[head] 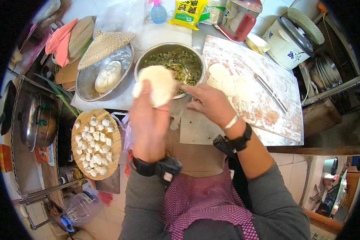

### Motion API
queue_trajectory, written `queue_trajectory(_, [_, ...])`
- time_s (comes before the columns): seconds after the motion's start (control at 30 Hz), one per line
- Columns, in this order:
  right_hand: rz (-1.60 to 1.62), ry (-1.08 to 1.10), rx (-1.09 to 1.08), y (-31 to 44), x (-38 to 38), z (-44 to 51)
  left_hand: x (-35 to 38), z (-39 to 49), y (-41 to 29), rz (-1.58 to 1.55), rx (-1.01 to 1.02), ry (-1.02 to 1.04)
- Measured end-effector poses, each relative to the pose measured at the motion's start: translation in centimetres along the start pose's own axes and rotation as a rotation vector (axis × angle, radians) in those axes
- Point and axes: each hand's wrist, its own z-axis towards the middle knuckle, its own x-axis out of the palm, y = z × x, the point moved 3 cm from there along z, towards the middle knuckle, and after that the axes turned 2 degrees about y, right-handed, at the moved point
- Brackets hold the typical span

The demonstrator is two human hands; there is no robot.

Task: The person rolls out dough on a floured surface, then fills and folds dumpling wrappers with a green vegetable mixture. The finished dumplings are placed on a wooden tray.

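My left hand [150,117] holds a round dough wrapper [156,85] over the near left rim of a steel bowl [141,49] with chopped green filling [174,61]. At the bowl's near right edge is my right hand [208,100], its fingers pointing left; whether it grips something is hidden by blur. Overlapping wrappers [228,82] lie on a floured board [222,49], with a metal rod [270,93] to their right. A dough lump [108,76] rests in a steel basin [81,87], partly under a woven cone lid [106,46].
Small shaped dumplings [93,144] cover much of a round bamboo tray [115,156] at lower left. Behind the board stand a red-lidded container [241,18], a pale yellow bowl [256,43] and a white lidded pot [288,42]. A yellow packet [188,13] and blue spray bottle [158,13] are at the back.
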Motion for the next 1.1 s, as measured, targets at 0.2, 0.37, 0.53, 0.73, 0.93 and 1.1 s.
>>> queue_trajectory(0.2, [-0.182, -0.079, -0.102, -1.1, 0.6, 4.2, -6.1, 3.9, -4.1, 0.013, 0.173, -0.171])
queue_trajectory(0.37, [0.063, -0.202, 0.121, -3.0, 0.5, 7.5, -6.9, 4.4, -4.0, -0.105, 0.176, -0.128])
queue_trajectory(0.53, [0.174, 0.031, 0.237, -2.7, 1.7, 7.7, -7.1, 4.6, -3.7, -0.148, 0.103, -0.127])
queue_trajectory(0.73, [0.547, 0.103, 0.314, -1.7, 0.7, 3.6, -7.5, 4.9, -3.8, -0.022, 0.183, -0.232])
queue_trajectory(0.93, [0.956, -0.045, 0.617, -2.8, 1.0, 1.3, -6.7, 4.9, -3.8, -0.027, 0.145, -0.247])
queue_trajectory(1.1, [1.138, -0.133, 0.676, -3.6, 0.8, 1.3, -5.8, 5.0, -3.3, 0.004, 0.146, -0.209])
